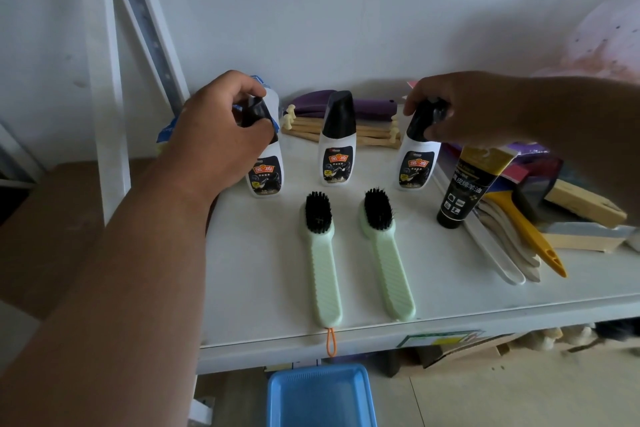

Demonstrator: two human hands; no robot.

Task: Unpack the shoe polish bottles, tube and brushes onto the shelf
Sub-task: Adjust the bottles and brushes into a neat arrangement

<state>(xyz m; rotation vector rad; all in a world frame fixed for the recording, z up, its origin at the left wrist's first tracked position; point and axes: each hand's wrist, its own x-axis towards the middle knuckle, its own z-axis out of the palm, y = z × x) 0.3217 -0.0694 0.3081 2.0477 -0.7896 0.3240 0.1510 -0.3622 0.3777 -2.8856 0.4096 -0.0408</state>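
Observation:
Three white shoe polish bottles with black caps stand in a row on the white shelf [263, 288]. My left hand [218, 135] grips the black cap of the left bottle [266, 173]. The middle bottle [337, 156] stands free. My right hand [460, 111] grips the cap of the right bottle [415, 166]. A black and gold tube [465, 187] stands cap-down at the right. In front of the bottles lie two pale green brushes with black bristles, the left brush [322, 263] and the right brush [386, 253], handles toward me.
Wooden shoe trees [346, 133] and purple items [374, 106] lie behind the bottles. Shoe horns, a yellow tool [530, 236] and wooden blocks [581, 204] crowd the shelf's right side. A blue tray [320, 399] sits on the floor below. A white shelf post [104, 80] rises at left.

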